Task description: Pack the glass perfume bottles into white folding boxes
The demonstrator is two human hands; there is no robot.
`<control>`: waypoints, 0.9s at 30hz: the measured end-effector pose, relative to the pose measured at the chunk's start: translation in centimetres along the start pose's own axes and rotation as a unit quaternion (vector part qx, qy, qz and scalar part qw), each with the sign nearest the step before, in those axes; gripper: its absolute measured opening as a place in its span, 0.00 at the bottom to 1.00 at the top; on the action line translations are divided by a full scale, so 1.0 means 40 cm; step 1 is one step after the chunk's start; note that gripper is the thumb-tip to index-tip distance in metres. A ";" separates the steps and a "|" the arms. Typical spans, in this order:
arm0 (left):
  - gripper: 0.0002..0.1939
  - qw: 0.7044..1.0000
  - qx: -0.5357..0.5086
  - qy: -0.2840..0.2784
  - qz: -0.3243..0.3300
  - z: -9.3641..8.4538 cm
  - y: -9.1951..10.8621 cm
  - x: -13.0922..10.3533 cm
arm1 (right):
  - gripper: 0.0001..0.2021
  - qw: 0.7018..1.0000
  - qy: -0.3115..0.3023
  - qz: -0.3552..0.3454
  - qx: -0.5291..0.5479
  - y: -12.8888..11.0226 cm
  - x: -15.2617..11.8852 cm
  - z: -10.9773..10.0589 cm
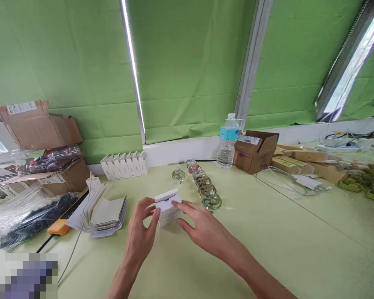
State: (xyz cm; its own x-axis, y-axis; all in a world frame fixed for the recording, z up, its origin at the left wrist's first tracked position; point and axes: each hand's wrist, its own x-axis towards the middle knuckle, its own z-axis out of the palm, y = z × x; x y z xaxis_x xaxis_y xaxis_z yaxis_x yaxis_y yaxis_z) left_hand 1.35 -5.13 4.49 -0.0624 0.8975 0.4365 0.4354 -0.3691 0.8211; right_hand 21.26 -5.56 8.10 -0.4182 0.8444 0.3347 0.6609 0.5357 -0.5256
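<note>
Near the pale green worktop's (pixel 268 241) back edge stood a clear plastic water bottle (pixel 226 149) and upright white cartons (pixel 124 166). The hands (pixel 139 234) (pixel 202 230) held a small white cardboard box (pixel 168 209) between them, mid-worktop.

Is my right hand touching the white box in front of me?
Touching: the head view shows the right hand with a fingertip on top of the white box.

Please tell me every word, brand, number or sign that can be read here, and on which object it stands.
No text is sharp enough to quote.
Blue label on water bottle: too small.
Side print on small white box: too small.
Lines on upright white cartons: too small.
Stickers on left brown box and right brown box: blurred.
</note>
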 end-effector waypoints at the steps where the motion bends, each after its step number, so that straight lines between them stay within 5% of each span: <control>1: 0.15 0.999 0.029 -0.003 0.025 0.001 -0.004 -0.003 | 0.22 1.000 -0.005 0.003 0.000 -0.003 0.000 -0.003; 6: 0.17 0.984 0.146 -0.050 0.086 0.006 -0.028 -0.007 | 0.21 1.000 -0.003 0.001 0.004 -0.010 -0.001 -0.005; 11: 0.15 0.985 0.122 -0.067 0.099 -0.003 -0.029 0.001 | 0.15 0.995 0.057 0.071 0.042 0.002 0.004 0.001; 14: 0.13 0.983 0.123 -0.084 0.106 -0.012 -0.021 0.003 | 0.22 0.988 0.097 0.096 0.070 0.012 0.008 0.000; 17: 0.12 0.981 0.114 -0.100 0.120 -0.018 -0.012 0.003 | 0.25 0.992 0.086 0.065 0.067 0.017 0.012 -0.001; 27: 0.14 0.986 0.090 -0.086 0.114 -0.018 -0.014 0.003 | 0.14 0.993 0.106 -0.001 0.048 0.025 0.019 0.023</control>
State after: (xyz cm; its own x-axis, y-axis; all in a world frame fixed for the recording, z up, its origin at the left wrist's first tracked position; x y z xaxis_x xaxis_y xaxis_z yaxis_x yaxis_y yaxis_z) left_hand 0.47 -4.99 4.34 0.2013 0.8292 0.5214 0.5730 -0.5314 0.6239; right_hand 21.03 -4.39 7.09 -0.2726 0.8291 0.4881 0.5928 0.5444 -0.5935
